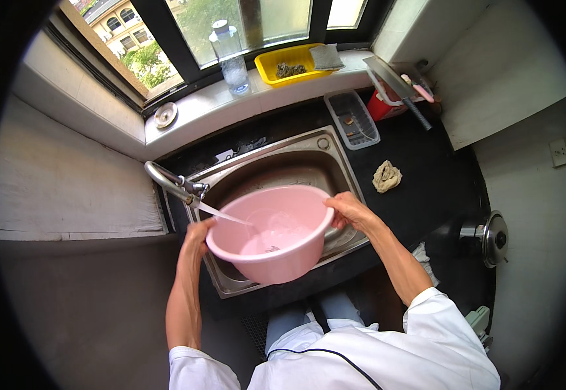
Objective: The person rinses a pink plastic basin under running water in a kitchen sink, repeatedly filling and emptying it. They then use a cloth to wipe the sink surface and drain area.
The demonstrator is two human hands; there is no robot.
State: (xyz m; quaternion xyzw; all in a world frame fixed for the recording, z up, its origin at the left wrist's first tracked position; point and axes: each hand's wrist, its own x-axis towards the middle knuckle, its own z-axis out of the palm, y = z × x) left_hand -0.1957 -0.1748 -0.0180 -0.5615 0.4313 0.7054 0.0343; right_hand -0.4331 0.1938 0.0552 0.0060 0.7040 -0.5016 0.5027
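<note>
A pink plastic basin is held over the stainless steel sink, tilted a little. My left hand grips its left rim, and my right hand has hold of the rim on the right. From the curved metal faucet at the sink's left corner, a stream of water runs into the basin. Some water lies in the bottom, around a small dark mark. The basin hides much of the sink's front part.
On the black counter are a clear plastic tray, a crumpled beige cloth and a lidded metal pot. A cleaver rests on a container at the back right. The windowsill bears a plastic bottle, a yellow tray and a small dish.
</note>
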